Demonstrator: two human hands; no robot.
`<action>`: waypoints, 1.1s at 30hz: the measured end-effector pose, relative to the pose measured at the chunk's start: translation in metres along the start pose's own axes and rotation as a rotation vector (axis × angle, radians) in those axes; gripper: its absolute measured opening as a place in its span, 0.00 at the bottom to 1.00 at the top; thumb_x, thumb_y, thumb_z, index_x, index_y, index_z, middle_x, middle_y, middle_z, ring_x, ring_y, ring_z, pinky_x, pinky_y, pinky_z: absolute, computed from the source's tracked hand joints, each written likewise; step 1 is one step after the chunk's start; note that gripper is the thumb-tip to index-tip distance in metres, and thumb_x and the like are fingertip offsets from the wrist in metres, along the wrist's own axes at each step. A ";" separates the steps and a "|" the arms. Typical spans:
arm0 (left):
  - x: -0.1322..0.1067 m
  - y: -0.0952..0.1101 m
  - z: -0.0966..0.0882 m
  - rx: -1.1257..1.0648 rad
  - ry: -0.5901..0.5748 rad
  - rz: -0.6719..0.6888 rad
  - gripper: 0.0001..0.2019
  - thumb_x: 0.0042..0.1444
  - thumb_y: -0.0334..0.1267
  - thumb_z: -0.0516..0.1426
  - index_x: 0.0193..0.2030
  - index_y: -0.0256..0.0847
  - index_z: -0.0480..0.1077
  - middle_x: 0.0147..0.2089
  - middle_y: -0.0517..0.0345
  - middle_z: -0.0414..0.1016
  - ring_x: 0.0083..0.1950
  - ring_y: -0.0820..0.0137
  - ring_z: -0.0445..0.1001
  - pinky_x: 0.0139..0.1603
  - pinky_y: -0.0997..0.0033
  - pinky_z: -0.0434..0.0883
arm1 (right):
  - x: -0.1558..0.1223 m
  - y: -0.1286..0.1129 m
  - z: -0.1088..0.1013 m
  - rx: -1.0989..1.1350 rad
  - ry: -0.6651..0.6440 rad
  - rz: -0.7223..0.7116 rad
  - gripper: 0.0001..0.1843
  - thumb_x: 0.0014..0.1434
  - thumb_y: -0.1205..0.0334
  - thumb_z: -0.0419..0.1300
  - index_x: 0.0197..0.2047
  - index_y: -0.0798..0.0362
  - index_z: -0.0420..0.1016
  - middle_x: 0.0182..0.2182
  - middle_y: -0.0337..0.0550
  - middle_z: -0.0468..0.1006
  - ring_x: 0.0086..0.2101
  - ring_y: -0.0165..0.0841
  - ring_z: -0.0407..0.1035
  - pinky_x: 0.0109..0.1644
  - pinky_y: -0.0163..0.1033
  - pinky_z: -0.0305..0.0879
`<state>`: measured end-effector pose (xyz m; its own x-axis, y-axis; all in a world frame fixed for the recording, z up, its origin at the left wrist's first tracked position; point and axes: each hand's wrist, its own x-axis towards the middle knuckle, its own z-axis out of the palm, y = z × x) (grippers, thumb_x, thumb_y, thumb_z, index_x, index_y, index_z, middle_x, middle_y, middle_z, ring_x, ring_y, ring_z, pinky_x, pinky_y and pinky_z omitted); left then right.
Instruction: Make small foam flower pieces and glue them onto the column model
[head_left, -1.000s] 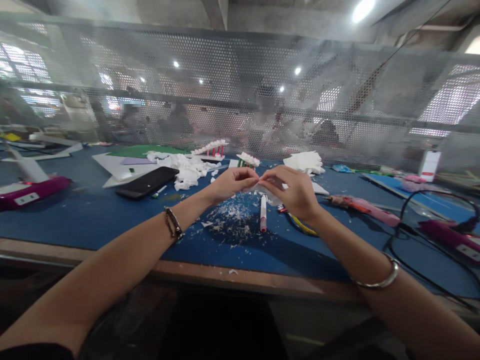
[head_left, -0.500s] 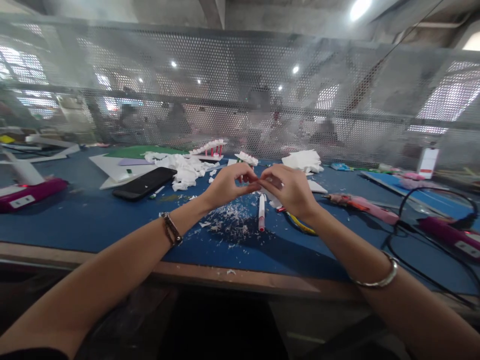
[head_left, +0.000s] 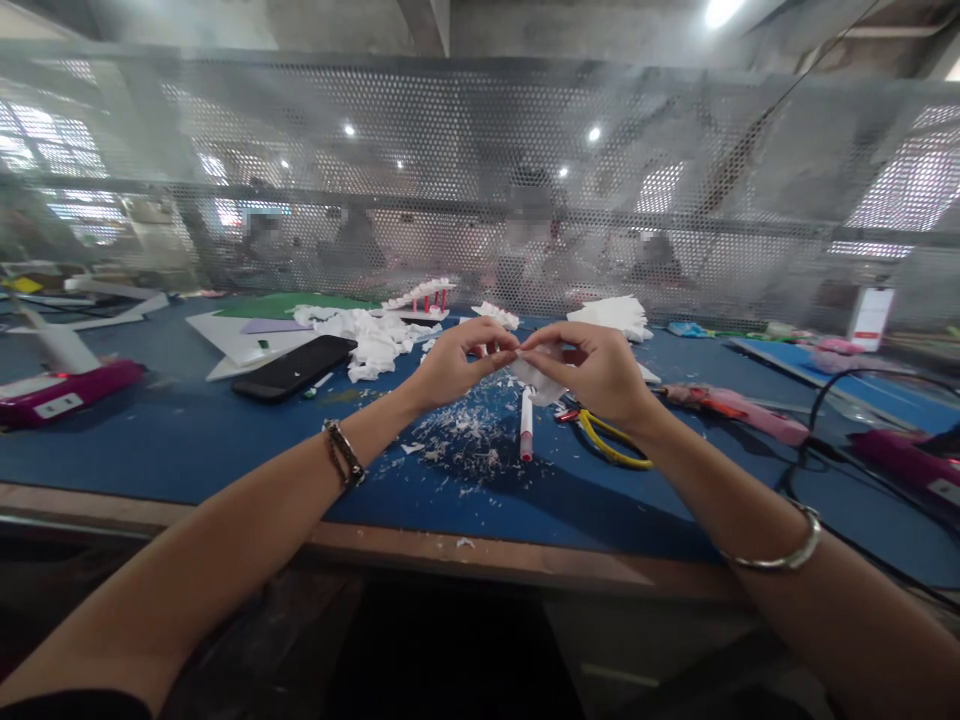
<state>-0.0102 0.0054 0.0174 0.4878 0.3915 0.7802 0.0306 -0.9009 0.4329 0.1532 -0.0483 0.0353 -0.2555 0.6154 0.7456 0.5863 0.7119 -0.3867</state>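
Two hands, head view: left hand (head_left: 466, 362) and right hand (head_left: 598, 375), fingertips meeting, both pinched closed on a thin white piece (head_left: 541, 380) over the blue work surface (head_left: 180, 450). Just below: white tube with red end (head_left: 526, 425), beside loose white shavings (head_left: 466, 440). Near right hand: yellow-handled tool (head_left: 606, 453); farther right, pink-handled tool (head_left: 750, 414). At left: black phone (head_left: 294, 368), crumpled white paper (head_left: 375, 342), purple device (head_left: 101, 378) bearing white label (head_left: 58, 406), marks too small to read. Far right: upright white panel with red patch (head_left: 872, 315), any writing likewise illegible.

Hands (head_left: 456, 364) — fingertips pinched, meeting midway | arms (head_left: 259, 520) — stretched forward, converging
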 end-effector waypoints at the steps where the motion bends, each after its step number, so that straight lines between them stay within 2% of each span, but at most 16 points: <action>1: 0.000 0.000 0.000 -0.014 -0.003 -0.002 0.05 0.50 0.36 0.54 0.31 0.39 0.69 0.31 0.57 0.67 0.29 0.77 0.64 0.27 0.78 0.62 | 0.000 0.000 0.000 0.006 0.003 0.001 0.07 0.48 0.60 0.58 0.28 0.55 0.73 0.23 0.38 0.72 0.20 0.22 0.59 0.22 0.30 0.57; 9: 0.001 -0.001 -0.002 -0.124 -0.033 -0.023 0.05 0.49 0.37 0.55 0.30 0.39 0.69 0.32 0.57 0.66 0.31 0.76 0.64 0.27 0.77 0.61 | -0.001 -0.002 0.001 0.197 -0.022 0.097 0.07 0.46 0.60 0.59 0.27 0.55 0.70 0.23 0.37 0.71 0.23 0.22 0.62 0.24 0.30 0.59; 16: 0.002 0.004 -0.001 -0.217 0.000 -0.077 0.05 0.47 0.38 0.56 0.27 0.39 0.69 0.30 0.58 0.65 0.31 0.76 0.63 0.26 0.78 0.60 | 0.000 -0.006 0.004 0.373 0.000 0.222 0.05 0.44 0.63 0.60 0.25 0.55 0.68 0.22 0.35 0.70 0.22 0.21 0.61 0.24 0.29 0.59; 21: 0.001 0.008 0.001 -0.308 0.045 -0.147 0.08 0.44 0.41 0.58 0.26 0.39 0.69 0.27 0.61 0.65 0.27 0.78 0.61 0.24 0.78 0.60 | 0.000 -0.009 0.007 0.455 0.030 0.298 0.05 0.43 0.64 0.60 0.24 0.56 0.68 0.19 0.33 0.69 0.20 0.21 0.60 0.22 0.29 0.57; 33: 0.000 0.013 0.004 -0.310 0.118 -0.167 0.10 0.42 0.45 0.59 0.24 0.40 0.68 0.25 0.61 0.66 0.24 0.78 0.61 0.23 0.75 0.60 | -0.002 -0.010 0.007 0.467 0.044 0.258 0.04 0.46 0.64 0.58 0.26 0.55 0.68 0.17 0.32 0.66 0.19 0.20 0.58 0.21 0.29 0.54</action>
<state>-0.0062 -0.0071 0.0213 0.3941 0.5631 0.7264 -0.1735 -0.7305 0.6605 0.1421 -0.0544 0.0338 -0.1099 0.7830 0.6123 0.2191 0.6199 -0.7534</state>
